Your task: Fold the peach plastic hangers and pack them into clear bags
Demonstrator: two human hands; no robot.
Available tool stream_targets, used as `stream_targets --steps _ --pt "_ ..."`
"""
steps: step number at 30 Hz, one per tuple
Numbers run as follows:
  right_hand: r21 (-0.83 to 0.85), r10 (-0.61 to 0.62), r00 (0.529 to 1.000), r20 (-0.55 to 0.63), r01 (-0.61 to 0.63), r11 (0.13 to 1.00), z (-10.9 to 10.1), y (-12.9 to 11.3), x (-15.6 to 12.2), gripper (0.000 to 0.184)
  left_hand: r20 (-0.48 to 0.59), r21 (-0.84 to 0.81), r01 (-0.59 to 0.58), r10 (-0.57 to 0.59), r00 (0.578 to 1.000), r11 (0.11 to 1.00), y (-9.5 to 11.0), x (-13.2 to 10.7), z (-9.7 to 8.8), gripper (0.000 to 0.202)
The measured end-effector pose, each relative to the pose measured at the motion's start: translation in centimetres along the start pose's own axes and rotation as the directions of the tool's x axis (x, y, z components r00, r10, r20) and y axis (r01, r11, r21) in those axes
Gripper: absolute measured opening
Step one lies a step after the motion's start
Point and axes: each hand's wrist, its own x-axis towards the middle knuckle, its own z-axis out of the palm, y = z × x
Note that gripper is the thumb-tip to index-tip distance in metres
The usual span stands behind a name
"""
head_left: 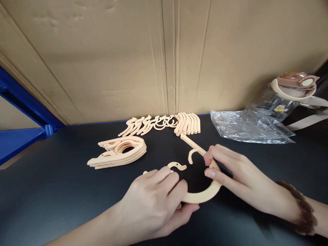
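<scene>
Between my two hands is a beige folding clothes hanger (202, 197), held above the black table. My left hand (156, 198) is closed around one side of its curved piece, hiding part of it. My right hand (230, 171) pinches the other side, where a straight arm reaches away toward the back. Two small hooked ends show in the gap between the hands. To the left of them lies a stack of folded beige hangers (128, 158). Behind, loose curved hanger pieces (139, 125), round hooks (161, 123) and a row of hanger arms (188, 123) lie side by side.
A crumpled clear plastic bag (251, 126) lies at the back right, by a clear water bottle (284, 95) with a brown lid and a strap. Cardboard (115, 61) stands along the table's back edge. A blue metal frame (28, 102) is at the left.
</scene>
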Motion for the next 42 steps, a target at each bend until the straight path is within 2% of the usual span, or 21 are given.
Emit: stream_targets --steps 4,7,10,19,28,42 --pt "-0.117 0.095 0.995 0.006 -0.094 0.989 -0.5 1.8 0.5 0.018 0.001 -0.03 0.012 -0.012 1.0 0.999 -0.8 0.0 0.4 0.017" --pt "-0.179 0.132 0.991 0.034 -0.124 0.976 -0.7 2.5 0.7 0.012 0.042 -0.04 0.051 -0.049 0.998 0.998 -1.3 -0.1 0.8 0.016" --pt "-0.217 0.144 0.988 0.054 -0.129 0.967 -0.6 2.8 0.8 0.013 0.071 -0.062 0.079 -0.074 0.995 0.995 -1.4 -0.1 1.0 0.014" --pt "-0.233 0.061 0.995 0.082 -0.041 0.972 -0.8 3.6 1.1 0.011 0.085 -0.124 0.184 -0.175 0.981 0.975 -1.7 -0.3 1.5 0.012" --pt "-0.191 0.008 0.993 0.115 0.014 0.981 -0.6 4.3 1.4 0.017 0.148 -0.241 0.222 -0.19 0.971 0.945 -1.6 -0.3 1.4 0.016" --pt "-0.144 -0.031 0.998 0.058 0.039 0.989 0.2 4.4 1.3 0.018 0.153 -0.264 0.244 -0.209 0.966 0.933 -1.9 -0.6 1.9 0.017"
